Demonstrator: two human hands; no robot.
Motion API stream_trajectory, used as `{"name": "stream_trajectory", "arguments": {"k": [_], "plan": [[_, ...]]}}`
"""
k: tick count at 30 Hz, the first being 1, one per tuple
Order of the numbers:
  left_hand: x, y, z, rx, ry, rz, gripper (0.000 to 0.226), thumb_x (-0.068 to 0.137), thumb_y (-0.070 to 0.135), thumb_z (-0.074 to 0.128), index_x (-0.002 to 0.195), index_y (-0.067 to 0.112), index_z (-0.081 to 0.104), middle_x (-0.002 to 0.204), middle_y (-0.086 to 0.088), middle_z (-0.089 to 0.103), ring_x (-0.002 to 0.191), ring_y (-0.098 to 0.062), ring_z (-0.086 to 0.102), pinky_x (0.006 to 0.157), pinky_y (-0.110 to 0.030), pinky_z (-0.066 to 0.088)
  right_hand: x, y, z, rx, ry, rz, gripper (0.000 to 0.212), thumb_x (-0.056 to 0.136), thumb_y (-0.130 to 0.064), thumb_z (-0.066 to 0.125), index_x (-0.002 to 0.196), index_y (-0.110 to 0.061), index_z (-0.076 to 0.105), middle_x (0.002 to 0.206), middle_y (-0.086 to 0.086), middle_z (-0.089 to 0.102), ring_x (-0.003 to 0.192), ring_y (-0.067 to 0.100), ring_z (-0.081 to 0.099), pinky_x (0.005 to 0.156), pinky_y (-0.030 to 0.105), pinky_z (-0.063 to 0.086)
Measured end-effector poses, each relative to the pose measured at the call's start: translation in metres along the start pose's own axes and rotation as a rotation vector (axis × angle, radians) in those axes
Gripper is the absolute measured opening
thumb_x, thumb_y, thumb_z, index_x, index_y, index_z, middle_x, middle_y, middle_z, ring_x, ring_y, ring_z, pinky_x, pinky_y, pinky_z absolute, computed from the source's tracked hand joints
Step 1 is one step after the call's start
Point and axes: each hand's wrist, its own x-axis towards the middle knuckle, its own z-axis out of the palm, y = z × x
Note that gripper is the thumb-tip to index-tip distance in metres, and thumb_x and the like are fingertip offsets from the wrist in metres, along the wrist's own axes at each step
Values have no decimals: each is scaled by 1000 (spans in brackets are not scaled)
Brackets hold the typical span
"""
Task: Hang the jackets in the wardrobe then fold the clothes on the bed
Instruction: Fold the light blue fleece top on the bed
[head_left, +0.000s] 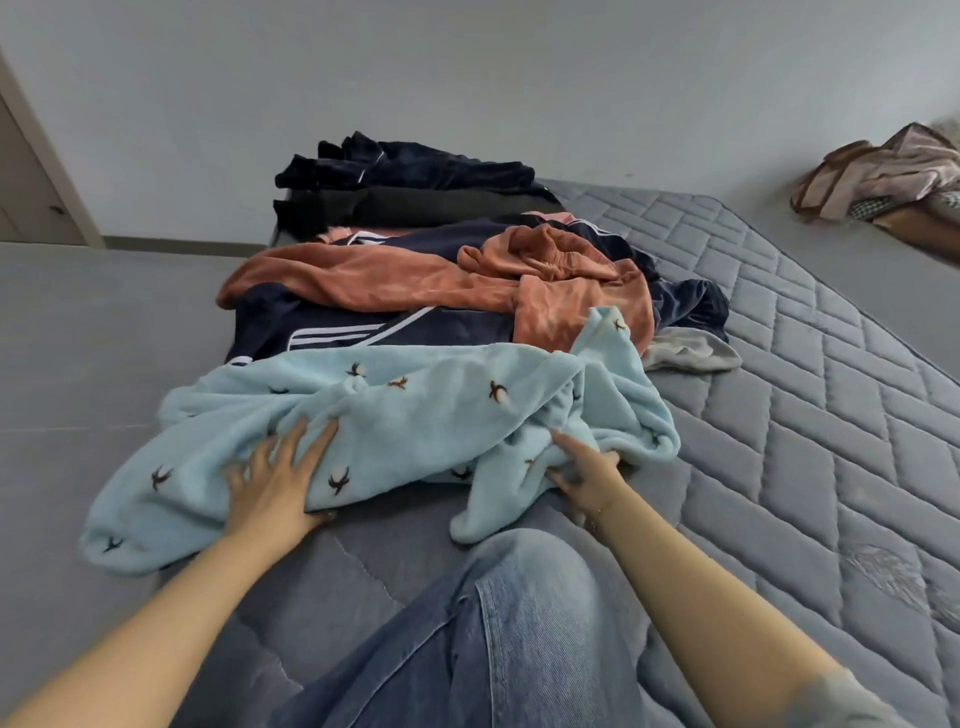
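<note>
A light blue fleece garment (415, 415) with small dark embroidered marks lies spread across the near end of the grey quilted mattress (805, 415). My left hand (278, 480) rests flat on its left part, fingers apart, thumb under the fabric's near edge. My right hand (584, 475) has its fingers in a bunched fold at the garment's right side. Behind it lie an orange fleece garment (415, 280), a navy jacket with white stripes (322, 332), a small grey piece (691, 351), and dark clothes (405, 192) at the far end.
My knee in blue jeans (519, 623) presses on the mattress near its front. Grey floor (78, 338) runs along the left. A door (26, 171) stands at the far left. A pile of pink-brown cloth and bags (883, 176) lies on the floor at the far right.
</note>
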Motion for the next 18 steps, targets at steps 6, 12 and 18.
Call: {"name": "stream_trajectory", "arguments": {"k": [6,12,18], "plan": [[62,-9,-18,-307,82,83,54,92,17,55,142,37,46,138,4,54,121,-25,50,98,-40,42,43,-36,45,-150,-33,-340,85,77,-22,81,135,-52,25,121,2,64,94,19,68,68,35,58],[118,9,-66,-917,589,-77,20,84,20,54,100,25,64,107,3,57,96,-18,56,81,-23,42,71,-103,93,-459,-25,-834,76,92,-15,63,153,-29,21,96,-31,58,84,-22,58,72,3,47],[153,-2,-103,-379,761,261,50,82,8,55,131,13,60,127,-18,52,114,-33,42,97,-37,36,66,-138,103,-583,223,-1204,50,90,-7,55,137,-6,40,132,7,50,111,6,50,96,17,43]]}}
